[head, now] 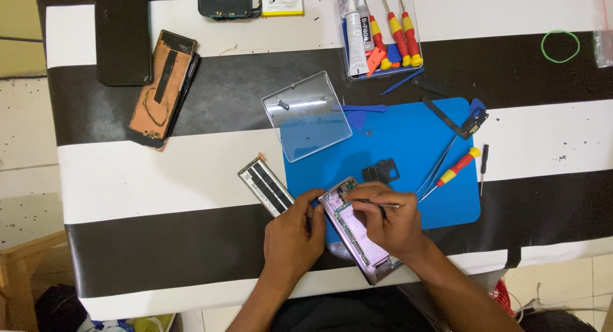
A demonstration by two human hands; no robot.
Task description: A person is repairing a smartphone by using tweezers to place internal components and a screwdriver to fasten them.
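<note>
Left hand (295,233): curled, fingertips pressed on the left edge of an opened phone (357,233), steadying it. Right hand (391,220): closed round a thin metal tool (377,203), pinched between thumb and fingers, tip lying across the phone's upper part. Opened phone: back off, purple frame, innards showing, set aslant on the lower left corner of a blue mat (408,140). Battery (265,186): just left of the phone, off the mat. Black bracket (381,171): on the mat, just above the right hand. Tweezers (437,167) and red-yellow screwdriver (456,167): right of it. Clear plastic lid (306,116): over the mat's upper left corner. Striped tablecloth (159,172) beneath all.
</note>
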